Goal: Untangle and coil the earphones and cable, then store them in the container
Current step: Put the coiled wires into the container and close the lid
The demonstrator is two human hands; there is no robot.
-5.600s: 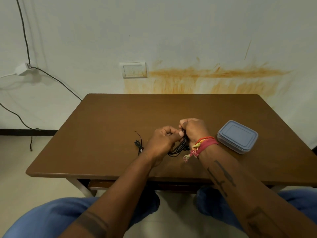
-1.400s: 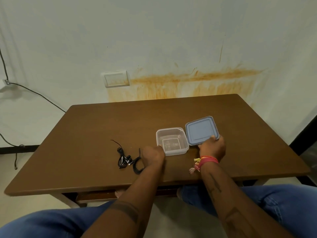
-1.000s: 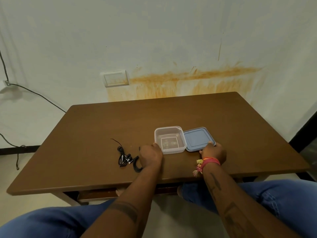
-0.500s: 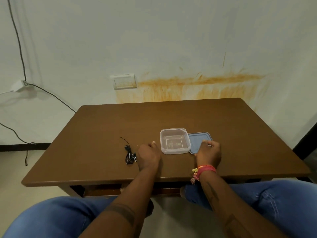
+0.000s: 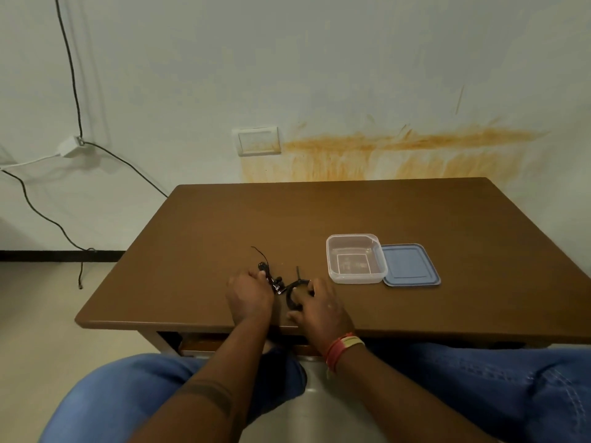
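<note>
Black earphones (image 5: 270, 276) lie bundled near the front of the brown table (image 5: 319, 219), a thin wire end trailing toward the back. My left hand (image 5: 249, 297) lies over them, fingertips at the bundle. Just to the right sits a coiled black cable (image 5: 292, 295) with one end sticking up. My right hand (image 5: 319, 310) grips that coil, fingers and thumb curled round it. The clear container (image 5: 355, 260) stands open and empty right of the hands. Its blue lid (image 5: 411, 265) lies flat against the container's right side.
The table's front edge runs just under my wrists, with my knees in blue jeans below it. Behind the table, a stained wall carries a switch plate (image 5: 258, 140). A dark power cord (image 5: 48, 215) hangs down the wall to the left of the table.
My right hand has left the blue lid and come left onto the coiled cable. My left hand has shifted onto the earphones. The lid now lies flat beside the open container.
</note>
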